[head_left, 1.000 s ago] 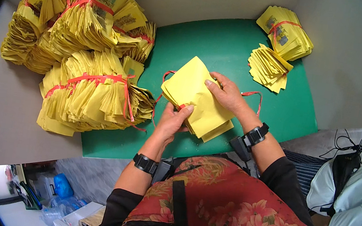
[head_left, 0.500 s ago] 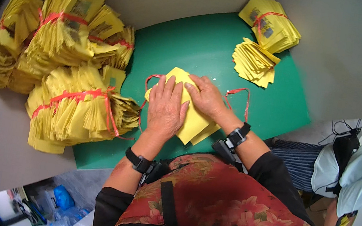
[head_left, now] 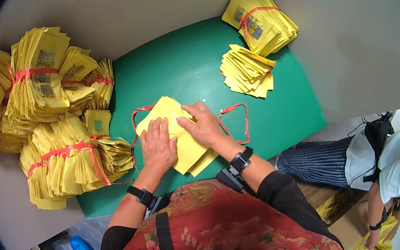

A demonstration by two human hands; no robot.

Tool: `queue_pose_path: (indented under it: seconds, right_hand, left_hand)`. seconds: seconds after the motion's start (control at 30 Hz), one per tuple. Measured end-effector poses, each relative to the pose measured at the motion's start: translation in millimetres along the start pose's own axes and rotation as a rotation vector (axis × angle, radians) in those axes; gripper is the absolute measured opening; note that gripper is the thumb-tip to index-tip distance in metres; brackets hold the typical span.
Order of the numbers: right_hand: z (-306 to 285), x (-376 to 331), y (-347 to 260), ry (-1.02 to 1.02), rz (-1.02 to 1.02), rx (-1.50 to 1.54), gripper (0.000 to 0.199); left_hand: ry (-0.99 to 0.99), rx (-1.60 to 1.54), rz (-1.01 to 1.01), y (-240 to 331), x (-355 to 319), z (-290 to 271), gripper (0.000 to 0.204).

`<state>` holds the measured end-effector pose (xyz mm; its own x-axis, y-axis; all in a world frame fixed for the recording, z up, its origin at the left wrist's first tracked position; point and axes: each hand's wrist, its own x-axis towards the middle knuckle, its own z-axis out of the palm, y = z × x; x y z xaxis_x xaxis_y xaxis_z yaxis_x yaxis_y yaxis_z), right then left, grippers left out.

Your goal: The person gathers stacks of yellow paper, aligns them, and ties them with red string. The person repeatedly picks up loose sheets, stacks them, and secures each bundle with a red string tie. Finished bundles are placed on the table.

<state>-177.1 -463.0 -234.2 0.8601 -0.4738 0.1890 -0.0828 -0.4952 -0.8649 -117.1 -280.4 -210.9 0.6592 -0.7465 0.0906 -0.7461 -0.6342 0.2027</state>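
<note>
A small stack of yellow paper-like sheets (head_left: 182, 145) lies on the green tabletop in front of me. My left hand (head_left: 158, 149) rests flat on its left side, fingers stretched out. On the upper right edge lies my right hand (head_left: 204, 125), its thumb and forefinger apart against the top sheet. A red plastic ribbon (head_left: 248, 126) shows on both sides of the stack; its middle is hidden beneath. The undersides of my right fingers cannot be seen.
Several bundles of yellow sheets (head_left: 60, 156) tied with red ribbon are heaped at the left. Another tied bundle (head_left: 267, 27) and a loose fanned pile (head_left: 248, 73) sit at the far side. Grey walls border the green tabletop (head_left: 168, 59). A co-worker (head_left: 359, 157) bends over yellow material at right.
The view has shifted, so the table and bundles appear displaced. Both hands stay on the stack; my right fingers look slightly more spread. The co-worker's hand and yellow material show more fully.
</note>
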Motion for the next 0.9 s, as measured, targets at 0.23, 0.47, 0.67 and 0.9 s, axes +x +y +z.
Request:
queue_pose_path:
  seconds: [0.23,0.47,0.67,0.9]
  right_hand:
    - [-130,17,88,0.463,0.225,-0.21,0.018]
    - [-191,53,157,0.399,0.355,-0.48,0.074]
    - [-197,87,176,0.22,0.355,-0.382,0.08]
    - [-188,99,175,0.116,0.334,-0.508,0.062]
  left_hand:
    - [0.04,-0.067,0.024,3,5,-24,0.064]
    - [0.014,-0.117,0.019,14,13,-54,0.065]
    - [-0.009,-0.111,-0.01,18,13,-65,0.066]
    - [0.001,-0.118,-0.011,18,15,-65,0.066]
